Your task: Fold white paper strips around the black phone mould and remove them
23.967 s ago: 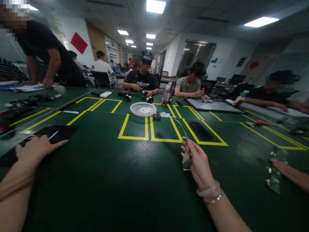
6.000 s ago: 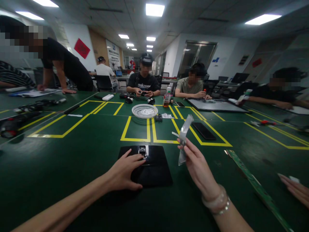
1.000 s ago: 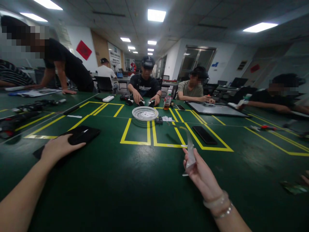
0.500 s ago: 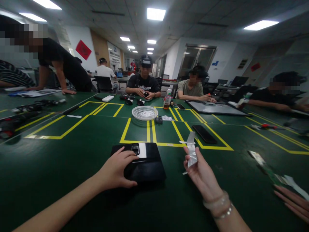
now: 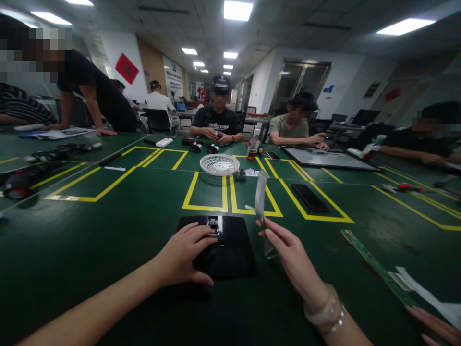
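Note:
A glossy black flat panel [image 5: 230, 257] lies on the green table in front of me, with a small square recessed part [image 5: 213, 224] near its far edge. My left hand [image 5: 185, 252] rests over the panel's left side, fingers spread, their tips close to the square part. To the right of the panel, my right hand [image 5: 288, 250] pinches a strip of silvery, see-through film [image 5: 260, 192] that stands up from the fingertips. Another part of the film hangs below the fingers. The fingertips' exact hold on it is partly hidden.
A white round basket [image 5: 219, 165], a small grey part [image 5: 240, 175] and a black phone [image 5: 309, 197] lie beyond the panel. At right, another person's hand [image 5: 434, 324] is beside a long green circuit board [image 5: 374, 264]. Several people sit or lean around the table.
My right hand has moved left towards the panel and turned, taking the film strip with it. My left hand stays on the panel. The view has shifted slightly, and more of the circuit board shows.

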{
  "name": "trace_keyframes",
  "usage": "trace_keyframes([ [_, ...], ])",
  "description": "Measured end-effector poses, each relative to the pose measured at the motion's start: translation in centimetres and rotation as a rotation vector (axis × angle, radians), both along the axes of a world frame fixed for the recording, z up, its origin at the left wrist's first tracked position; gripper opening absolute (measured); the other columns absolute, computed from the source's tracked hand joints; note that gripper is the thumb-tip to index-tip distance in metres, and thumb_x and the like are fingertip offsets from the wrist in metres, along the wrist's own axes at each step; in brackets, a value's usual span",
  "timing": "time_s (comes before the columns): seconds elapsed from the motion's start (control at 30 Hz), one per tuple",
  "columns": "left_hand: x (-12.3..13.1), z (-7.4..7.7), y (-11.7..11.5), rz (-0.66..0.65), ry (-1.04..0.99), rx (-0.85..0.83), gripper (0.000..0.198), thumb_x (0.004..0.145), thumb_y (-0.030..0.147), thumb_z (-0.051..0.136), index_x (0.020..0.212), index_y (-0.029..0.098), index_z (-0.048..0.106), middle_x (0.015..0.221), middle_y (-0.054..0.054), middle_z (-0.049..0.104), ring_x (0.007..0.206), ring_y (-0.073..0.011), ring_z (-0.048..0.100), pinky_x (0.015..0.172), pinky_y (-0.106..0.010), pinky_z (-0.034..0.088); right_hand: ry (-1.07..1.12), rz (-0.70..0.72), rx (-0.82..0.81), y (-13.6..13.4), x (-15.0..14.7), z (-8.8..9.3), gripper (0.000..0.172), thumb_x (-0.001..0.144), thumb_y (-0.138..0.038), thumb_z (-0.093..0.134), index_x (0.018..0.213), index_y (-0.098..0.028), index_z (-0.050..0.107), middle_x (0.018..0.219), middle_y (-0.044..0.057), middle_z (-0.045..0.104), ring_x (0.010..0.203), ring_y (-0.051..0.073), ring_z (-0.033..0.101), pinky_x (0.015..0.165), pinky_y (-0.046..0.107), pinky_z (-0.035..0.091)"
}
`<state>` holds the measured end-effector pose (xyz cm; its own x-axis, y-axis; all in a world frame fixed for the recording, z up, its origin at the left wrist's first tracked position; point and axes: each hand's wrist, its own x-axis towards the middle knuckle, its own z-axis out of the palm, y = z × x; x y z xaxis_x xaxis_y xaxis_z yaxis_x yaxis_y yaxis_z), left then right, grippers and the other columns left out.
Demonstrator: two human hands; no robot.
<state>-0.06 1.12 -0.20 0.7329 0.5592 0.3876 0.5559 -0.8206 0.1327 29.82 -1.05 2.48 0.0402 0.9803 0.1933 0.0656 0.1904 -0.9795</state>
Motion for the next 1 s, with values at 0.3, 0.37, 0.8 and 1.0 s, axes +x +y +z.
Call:
trace_keyframes([
  [0.3, -0.5, 1.4, -1.3, -0.135, -0.025, 0.356, 0.018, 0.097, 0.022, 0.058, 0.114, 0.024, 0.062, 0.106, -0.005, 0.066, 0.096, -0.0222, 0.062, 0.087, -0.037, 0.047, -1.107, 0.325, 0.433, -1.2, -1.8, -1.2, 0.039, 0.093, -0.013, 0.055, 0.123, -0.035, 0.065, 0.127, 0.003, 0.068, 0.113, 0.022, 0.064, 0.102, 0.052, 0.047],
  [0.37, -0.3, 1.1, -1.0, -0.155, 0.061, 0.272, 0.018, 0.096, 0.025, 0.06, 0.113, 0.022, 0.063, 0.108, -0.006, 0.065, 0.094, -0.0225, 0.061, 0.085, -0.038, 0.047, -1.168, 0.365, 0.414, -1.4, -2.1, -1.1, 0.04, 0.092, -0.011, 0.056, 0.123, -0.035, 0.065, 0.128, 0.002, 0.067, 0.116, 0.022, 0.062, 0.104, 0.053, 0.044],
  [0.8, 0.1, 0.1, -0.4, -0.02, 0.135, -0.023, 0.049, 0.085, 0.051, 0.074, 0.124, 0.024, 0.062, 0.136, -0.007, 0.055, 0.122, -0.0287, 0.053, 0.109, -0.045, 0.034, -1.24, 0.366, 0.382, -3.0, -3.0, -0.1, 0.033, 0.094, -0.025, 0.057, 0.126, -0.029, 0.063, 0.135, 0.006, 0.059, 0.13, 0.026, 0.05, 0.117, 0.055, 0.031],
  [1.0, 0.3, 0.1, -0.5, 0.072, 0.202, -0.11, 0.091, 0.08, 0.072, 0.065, 0.149, 0.017, 0.041, 0.15, -0.013, 0.041, 0.138, -0.0332, 0.038, 0.119, -0.051, 0.019, -1.241, 0.328, 0.412, -2.4, -2.4, -0.4, 0.033, 0.092, -0.025, 0.059, 0.124, -0.031, 0.064, 0.135, 0.008, 0.059, 0.129, 0.027, 0.051, 0.114, 0.058, 0.033],
])
